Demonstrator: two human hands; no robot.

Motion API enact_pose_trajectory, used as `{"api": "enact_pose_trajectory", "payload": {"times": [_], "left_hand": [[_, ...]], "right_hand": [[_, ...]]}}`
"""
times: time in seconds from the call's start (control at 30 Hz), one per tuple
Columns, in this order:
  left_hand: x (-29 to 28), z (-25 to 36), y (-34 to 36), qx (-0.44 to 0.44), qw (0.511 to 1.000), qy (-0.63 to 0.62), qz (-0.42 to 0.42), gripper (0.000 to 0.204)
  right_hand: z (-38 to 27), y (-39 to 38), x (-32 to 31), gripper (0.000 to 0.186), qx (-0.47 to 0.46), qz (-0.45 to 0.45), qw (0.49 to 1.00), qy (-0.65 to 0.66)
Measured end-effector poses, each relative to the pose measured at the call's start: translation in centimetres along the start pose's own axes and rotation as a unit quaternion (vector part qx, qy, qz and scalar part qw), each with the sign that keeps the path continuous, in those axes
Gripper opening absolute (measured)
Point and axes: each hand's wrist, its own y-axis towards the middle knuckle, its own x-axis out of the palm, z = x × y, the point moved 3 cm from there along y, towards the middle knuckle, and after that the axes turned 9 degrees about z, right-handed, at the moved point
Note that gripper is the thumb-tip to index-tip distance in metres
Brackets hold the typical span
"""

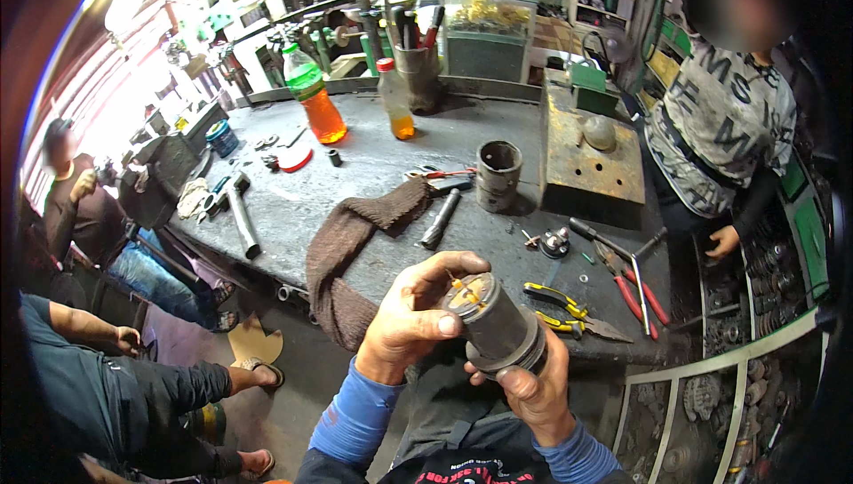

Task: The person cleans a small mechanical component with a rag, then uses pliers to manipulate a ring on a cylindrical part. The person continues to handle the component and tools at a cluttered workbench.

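Note:
Just beyond the bench's front edge, both my hands hold a dark cylindrical metal part (500, 324) at a tilt. Its end cap carries yellowish, terminal-like pieces, and ridged rings circle its lower end. My left hand (407, 311) grips the capped upper end, with the thumb across its side. Around the ringed lower end curl the fingers of my right hand (544, 391). Right behind that hand lie yellow-and-black pliers (569, 311). A small round metal piece with a stem (555, 242) sits farther back. An open hollow metal cylinder (498, 184) stands upright beyond the part.
A brown knitted cloth (336, 257) hangs over the bench (267, 191) edge. Red-handled pliers (626, 284) and a T-shaped wrench (617, 248) lie at right. Two bottles (320, 106) of orange liquid stand behind. A rusty metal box (591, 160) is back right. People stand left and right.

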Motion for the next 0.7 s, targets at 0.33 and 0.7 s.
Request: {"api": "enact_pose_trajectory", "payload": {"times": [0.33,0.7], "left_hand": [[-0.3,1.1,-0.3,0.019,0.998,0.033,-0.053,0.08],[-0.8,1.8,-3.3,0.04,0.994,0.087,0.05,0.065]], "right_hand": [[2.6,0.7,0.8,0.093,0.002,0.026,0.999,0.037],[7.3,1.3,-1.0,0.085,0.167,-0.16,0.964,0.129]]}}
